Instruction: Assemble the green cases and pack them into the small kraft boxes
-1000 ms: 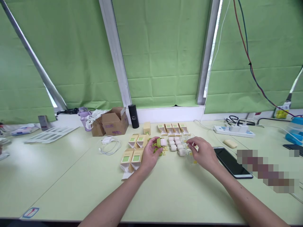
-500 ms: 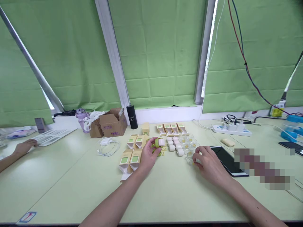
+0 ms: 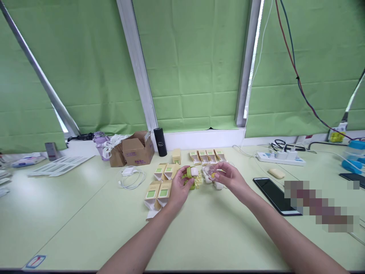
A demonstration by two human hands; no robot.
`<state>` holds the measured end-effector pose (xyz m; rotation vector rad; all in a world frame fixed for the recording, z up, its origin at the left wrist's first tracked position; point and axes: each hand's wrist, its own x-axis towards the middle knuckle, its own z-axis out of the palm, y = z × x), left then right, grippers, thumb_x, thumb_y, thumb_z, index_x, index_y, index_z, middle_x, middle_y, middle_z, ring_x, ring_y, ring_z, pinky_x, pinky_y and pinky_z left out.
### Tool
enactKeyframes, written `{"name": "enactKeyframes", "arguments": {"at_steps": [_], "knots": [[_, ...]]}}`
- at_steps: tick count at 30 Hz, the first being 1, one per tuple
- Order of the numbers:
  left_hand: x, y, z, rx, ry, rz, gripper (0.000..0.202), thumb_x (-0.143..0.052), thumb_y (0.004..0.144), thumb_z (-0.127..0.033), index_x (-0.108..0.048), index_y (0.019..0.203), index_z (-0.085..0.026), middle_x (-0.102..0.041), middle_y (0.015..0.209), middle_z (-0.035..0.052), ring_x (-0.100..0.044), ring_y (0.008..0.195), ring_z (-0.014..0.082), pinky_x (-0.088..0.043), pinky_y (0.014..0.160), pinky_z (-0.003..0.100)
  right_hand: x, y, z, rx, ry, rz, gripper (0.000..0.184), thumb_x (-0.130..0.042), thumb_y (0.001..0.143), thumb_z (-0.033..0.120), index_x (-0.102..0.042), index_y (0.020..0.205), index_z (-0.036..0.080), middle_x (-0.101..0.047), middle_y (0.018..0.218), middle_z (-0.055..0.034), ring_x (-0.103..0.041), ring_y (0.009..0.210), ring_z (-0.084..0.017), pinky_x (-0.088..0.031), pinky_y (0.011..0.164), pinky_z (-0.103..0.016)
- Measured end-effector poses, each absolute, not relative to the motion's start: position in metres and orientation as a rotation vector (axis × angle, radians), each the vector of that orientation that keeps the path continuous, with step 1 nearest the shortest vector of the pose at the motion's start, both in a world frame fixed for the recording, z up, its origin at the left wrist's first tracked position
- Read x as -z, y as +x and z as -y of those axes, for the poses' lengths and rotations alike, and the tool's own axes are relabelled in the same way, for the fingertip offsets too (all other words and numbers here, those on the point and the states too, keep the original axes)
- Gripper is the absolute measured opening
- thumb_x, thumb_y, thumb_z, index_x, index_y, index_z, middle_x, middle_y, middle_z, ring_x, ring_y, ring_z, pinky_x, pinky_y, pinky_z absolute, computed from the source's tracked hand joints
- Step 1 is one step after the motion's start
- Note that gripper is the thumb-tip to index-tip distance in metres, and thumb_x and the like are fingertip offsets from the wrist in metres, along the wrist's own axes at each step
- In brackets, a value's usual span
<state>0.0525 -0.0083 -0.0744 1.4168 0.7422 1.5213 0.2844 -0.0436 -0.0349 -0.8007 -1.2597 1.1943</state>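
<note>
My left hand [image 3: 180, 186] is closed round a small rounded green-and-white piece [image 3: 194, 172], its white end facing right. My right hand [image 3: 232, 179] pinches a clear plastic cover with a yellow spot [image 3: 210, 172] and holds it just right of that piece, apart from it. Under and beside my right hand lie several small white rounded pieces [image 3: 218, 185], partly hidden by it. Small yellow-green parts [image 3: 197, 181] lie on the table between my hands. Open cartons with green windows [image 3: 164, 193] stand left of my left hand.
Behind are a row of open cartons [image 3: 211, 156], an upright carton [image 3: 176, 156], a black bottle [image 3: 160, 142] and a cardboard box [image 3: 138, 150]. A white charger with cable [image 3: 129, 172] lies left. On the right are a phone [image 3: 276, 196] and a power strip [image 3: 281, 158].
My right hand has lifted a clear cover and brought it left beside the green-and-white piece. My left hand stays nearly still. At far left, another person's hand has left the view.
</note>
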Motion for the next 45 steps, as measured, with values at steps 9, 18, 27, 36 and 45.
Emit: {"name": "enactKeyframes", "arguments": {"at_steps": [9,18,27,36,45], "knots": [[0.078,0.050,0.003,-1.583,1.428,-0.758,0.058,-0.089,0.081,-0.035,-0.067,0.131,-0.019,-0.071,0.129,0.0127,-0.070,0.117,0.0250,-0.057,0.098,0.033,0.059,0.254,0.016,-1.499,-0.508,0.619,0.041,-0.095,0.069,0.025,-0.074,0.104,0.026,-0.082,0.098,-0.0030,-0.074,0.081,-0.020,-0.061,0.070,-0.033],[0.079,0.049,0.001,-1.616,1.415,-0.798,0.058,-0.086,0.081,-0.033,-0.066,0.133,-0.019,-0.071,0.131,0.0133,-0.069,0.122,0.0267,-0.057,0.101,0.036,0.060,0.244,0.032,-1.548,-0.496,0.687,0.045,-0.099,0.074,0.044,-0.069,0.103,0.026,-0.081,0.108,-0.0020,-0.083,0.089,-0.026,-0.066,0.067,-0.035],[0.053,0.054,-0.007,-1.726,1.433,-0.783,0.054,-0.081,0.081,-0.023,-0.066,0.133,-0.021,-0.071,0.136,0.0120,-0.066,0.130,0.0269,-0.054,0.111,0.041,0.063,0.236,0.034,-1.470,-0.549,0.741,0.057,-0.100,0.072,0.049,-0.066,0.112,0.028,-0.081,0.104,-0.0017,-0.078,0.077,-0.018,-0.059,0.054,-0.023],[0.046,0.067,-0.008,-1.714,1.424,-0.766,0.055,-0.080,0.084,-0.024,-0.063,0.136,-0.022,-0.069,0.139,0.0116,-0.066,0.130,0.0267,-0.056,0.110,0.041,0.065,0.235,0.037,-1.396,-0.652,0.912,0.059,-0.098,0.072,0.052,-0.064,0.116,0.031,-0.076,0.122,-0.0040,-0.078,0.078,-0.020,-0.067,0.058,-0.033],[0.063,0.058,-0.005,-1.661,1.447,-0.768,0.054,-0.078,0.085,-0.023,-0.063,0.137,-0.022,-0.073,0.128,0.0103,-0.071,0.119,0.0251,-0.058,0.106,0.040,0.068,0.230,0.041,-1.243,-0.690,1.047,0.042,-0.093,0.076,0.041,-0.074,0.111,0.029,-0.068,0.125,-0.0056,-0.062,0.083,-0.017,-0.063,0.062,-0.030]]}}
